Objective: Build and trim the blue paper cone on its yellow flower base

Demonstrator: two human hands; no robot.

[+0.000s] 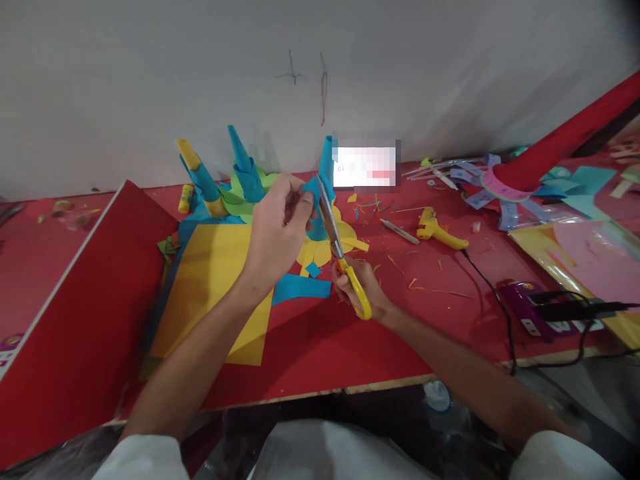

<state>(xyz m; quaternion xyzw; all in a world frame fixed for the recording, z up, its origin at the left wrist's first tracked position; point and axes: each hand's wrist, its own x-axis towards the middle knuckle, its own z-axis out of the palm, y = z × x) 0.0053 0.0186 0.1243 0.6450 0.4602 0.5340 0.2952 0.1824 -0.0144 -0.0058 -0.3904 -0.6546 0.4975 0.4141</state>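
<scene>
Between the thumb and fingers of my left hand (285,217) is a small piece of blue paper (311,190), raised above the table. My right hand (363,287) grips the yellow handles of a pair of scissors (356,283). Their metal blades point up and away, right beside the blue paper's edge. Below my hands lie a blue paper strip (303,288) and a little blue square (313,269). Behind the blades, a yellow paper flower shape (350,235) carries a rolled blue cone (327,157). Sheets of yellow paper (215,280) lie under my left forearm.
A red partition board (75,313) rises at left. More rolled paper cones (245,167) stand near the wall, beside a glue stick (185,199). Rightward are a pen (399,231), a yellow glue gun (437,231) with its cord, a purple power strip (530,310) and a red cone (565,137).
</scene>
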